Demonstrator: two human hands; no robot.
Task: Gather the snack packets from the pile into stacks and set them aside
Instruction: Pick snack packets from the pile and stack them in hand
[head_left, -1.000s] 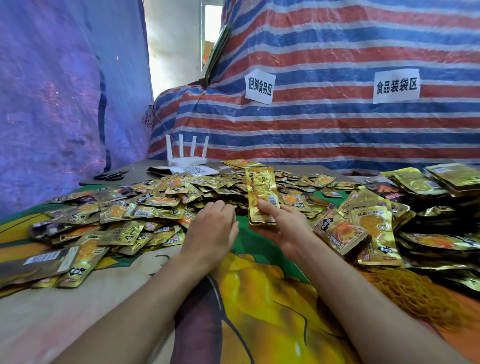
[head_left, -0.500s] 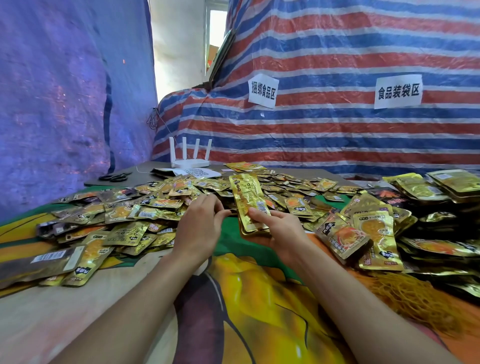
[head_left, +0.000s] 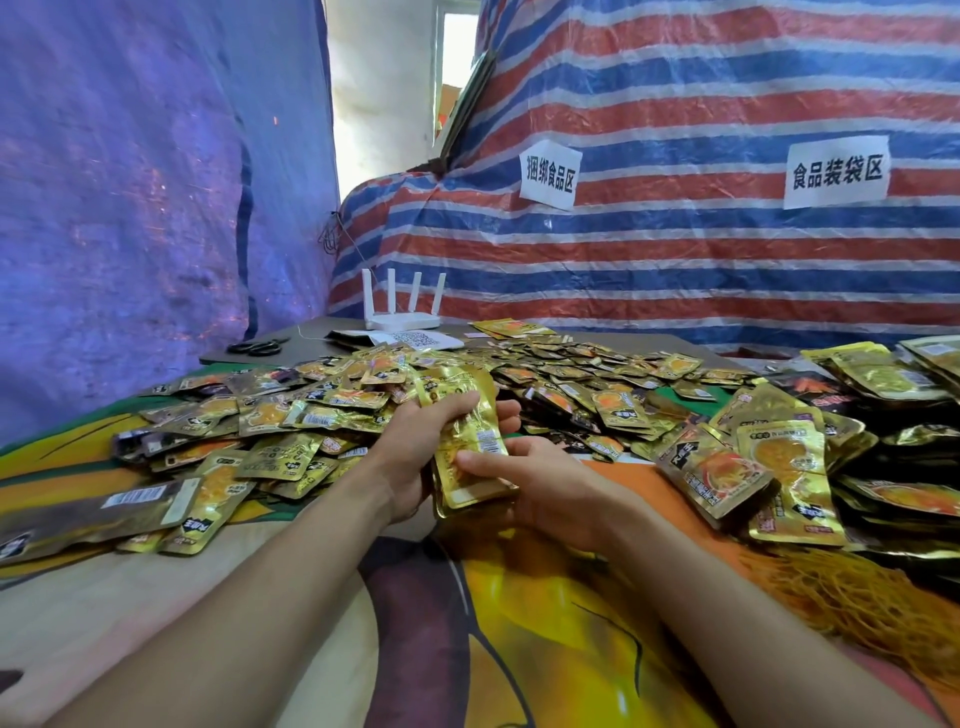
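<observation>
A stack of gold snack packets (head_left: 470, 447) is held upright between both hands at the middle of the table. My left hand (head_left: 415, 441) wraps its fingers over the stack's left side and top. My right hand (head_left: 540, 478) grips the stack from the right, thumb pressed on its front. A wide pile of loose gold packets (head_left: 322, 410) covers the table behind and to the left. Finished stacks (head_left: 779, 467) lie at the right.
A white router (head_left: 402, 312) and black scissors (head_left: 260, 346) sit at the table's far left corner, next to a white paper (head_left: 421, 340). Orange netting (head_left: 857, 597) lies at the right front. Striped and blue tarps close in the back and left.
My left hand left the loose pile and closed on the stack that my right hand held. The stack came nearer to me.
</observation>
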